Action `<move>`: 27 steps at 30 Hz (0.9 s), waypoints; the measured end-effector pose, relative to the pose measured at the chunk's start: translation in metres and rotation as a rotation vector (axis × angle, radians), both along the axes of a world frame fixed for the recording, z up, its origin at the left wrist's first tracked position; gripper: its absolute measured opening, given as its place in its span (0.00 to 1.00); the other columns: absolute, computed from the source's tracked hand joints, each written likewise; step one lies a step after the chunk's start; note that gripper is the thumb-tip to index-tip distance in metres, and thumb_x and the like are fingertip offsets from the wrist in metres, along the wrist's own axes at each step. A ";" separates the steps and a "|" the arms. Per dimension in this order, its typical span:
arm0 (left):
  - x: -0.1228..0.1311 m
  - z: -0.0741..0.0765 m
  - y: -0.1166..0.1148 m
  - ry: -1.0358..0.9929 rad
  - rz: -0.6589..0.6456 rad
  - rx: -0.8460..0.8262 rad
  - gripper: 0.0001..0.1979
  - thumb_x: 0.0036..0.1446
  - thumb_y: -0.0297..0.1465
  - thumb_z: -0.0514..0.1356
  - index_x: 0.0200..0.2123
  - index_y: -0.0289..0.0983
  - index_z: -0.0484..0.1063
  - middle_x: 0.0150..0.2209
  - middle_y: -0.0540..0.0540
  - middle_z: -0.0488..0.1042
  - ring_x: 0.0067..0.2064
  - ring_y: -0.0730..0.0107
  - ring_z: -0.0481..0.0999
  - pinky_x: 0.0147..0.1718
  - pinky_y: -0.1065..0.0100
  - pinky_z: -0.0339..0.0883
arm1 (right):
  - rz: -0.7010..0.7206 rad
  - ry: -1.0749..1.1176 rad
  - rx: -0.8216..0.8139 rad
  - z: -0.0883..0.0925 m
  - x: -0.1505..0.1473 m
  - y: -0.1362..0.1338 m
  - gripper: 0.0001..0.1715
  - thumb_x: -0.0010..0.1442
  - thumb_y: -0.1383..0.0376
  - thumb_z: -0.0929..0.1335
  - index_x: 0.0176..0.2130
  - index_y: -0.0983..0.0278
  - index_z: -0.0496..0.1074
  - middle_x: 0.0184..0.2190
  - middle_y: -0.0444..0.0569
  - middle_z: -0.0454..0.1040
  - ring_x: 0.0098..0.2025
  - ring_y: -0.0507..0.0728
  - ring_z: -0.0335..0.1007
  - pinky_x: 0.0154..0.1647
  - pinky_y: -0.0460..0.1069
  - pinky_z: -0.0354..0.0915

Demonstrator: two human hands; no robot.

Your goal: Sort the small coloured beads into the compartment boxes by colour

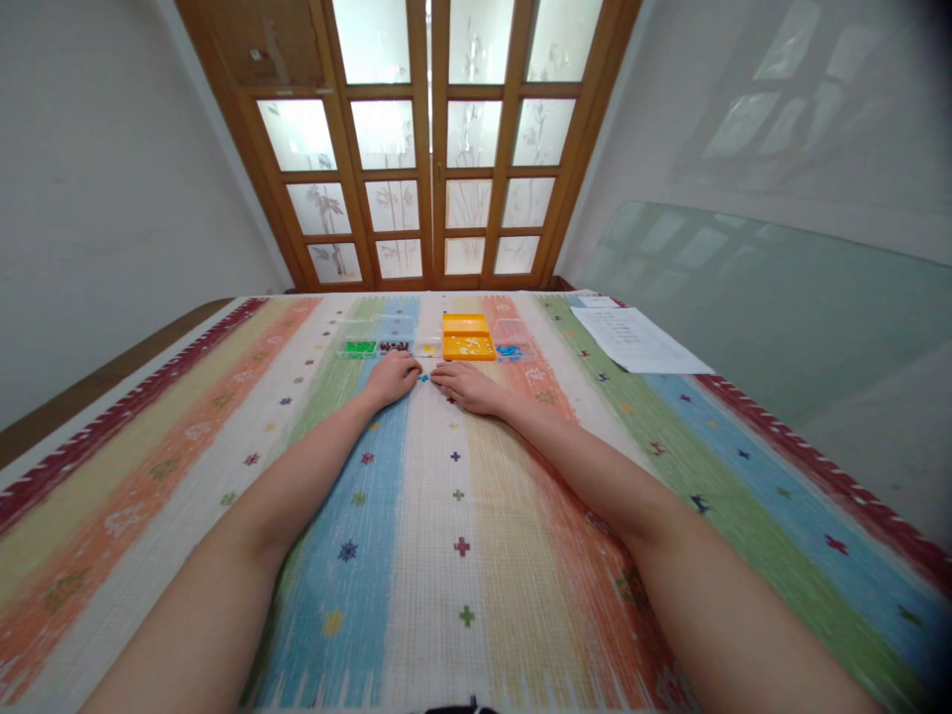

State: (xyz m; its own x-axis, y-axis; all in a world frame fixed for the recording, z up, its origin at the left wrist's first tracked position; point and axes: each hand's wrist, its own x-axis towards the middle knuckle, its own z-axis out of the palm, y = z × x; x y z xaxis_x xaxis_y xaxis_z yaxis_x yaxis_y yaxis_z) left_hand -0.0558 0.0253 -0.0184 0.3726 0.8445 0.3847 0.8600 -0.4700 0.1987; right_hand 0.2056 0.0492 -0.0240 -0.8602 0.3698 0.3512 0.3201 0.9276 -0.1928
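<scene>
My left hand (393, 377) rests on the striped cloth with its fingers curled and pressed together. What its fingertips hold, if anything, is too small to make out. A few small blue pieces (423, 377) lie between my two hands, close to the fingertips. From the other side my right hand (467, 386) reaches toward them, fingers closed together and tips down near the pieces; whatever they grip is hidden. Just beyond my left hand are clear boxes with green pieces (361, 347), dark brown pieces (394, 347) and yellow pieces (428, 350).
An orange box (468, 324) with its lid raised holds white pieces beyond my right hand. Right of it, a clear box contains blue pieces (510, 351). Printed paper sheets (632, 338) lie at the right. A striped tablecloth (431, 565) covers the table before wooden glazed doors.
</scene>
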 end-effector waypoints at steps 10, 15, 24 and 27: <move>0.008 0.012 -0.009 -0.011 -0.059 -0.009 0.14 0.70 0.34 0.58 0.48 0.40 0.84 0.47 0.40 0.80 0.52 0.52 0.75 0.56 0.51 0.69 | -0.601 0.265 0.051 0.011 0.045 0.031 0.25 0.75 0.65 0.59 0.62 0.65 0.77 0.64 0.58 0.75 0.65 0.65 0.70 0.69 0.60 0.62; 0.020 0.018 -0.017 -0.027 -0.219 -0.020 0.16 0.71 0.34 0.57 0.56 0.42 0.81 0.54 0.40 0.80 0.58 0.53 0.74 0.61 0.49 0.66 | -1.007 0.153 0.004 0.020 0.071 0.042 0.24 0.75 0.68 0.58 0.56 0.70 0.79 0.57 0.64 0.78 0.58 0.66 0.74 0.60 0.56 0.66; 0.027 0.023 -0.024 0.024 -0.381 -0.030 0.19 0.71 0.33 0.56 0.60 0.43 0.78 0.58 0.42 0.79 0.62 0.56 0.73 0.65 0.51 0.63 | -1.162 0.087 -0.068 0.029 0.079 0.043 0.26 0.76 0.66 0.57 0.50 0.69 0.82 0.53 0.65 0.81 0.52 0.64 0.78 0.51 0.52 0.66; 0.027 0.023 -0.025 0.042 -0.390 -0.032 0.18 0.72 0.34 0.56 0.59 0.42 0.79 0.57 0.42 0.79 0.61 0.56 0.74 0.65 0.51 0.63 | -1.189 0.094 -0.127 0.031 0.080 0.042 0.25 0.75 0.65 0.59 0.48 0.68 0.83 0.50 0.63 0.83 0.49 0.64 0.79 0.47 0.51 0.66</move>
State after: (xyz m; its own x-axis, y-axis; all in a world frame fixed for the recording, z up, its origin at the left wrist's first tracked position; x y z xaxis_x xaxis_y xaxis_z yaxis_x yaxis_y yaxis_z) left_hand -0.0283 0.0007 0.0044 0.6828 0.6477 0.3380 0.6256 -0.7573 0.1874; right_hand 0.2860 0.0910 0.0075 0.0703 0.9519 0.2982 0.9433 0.0338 -0.3303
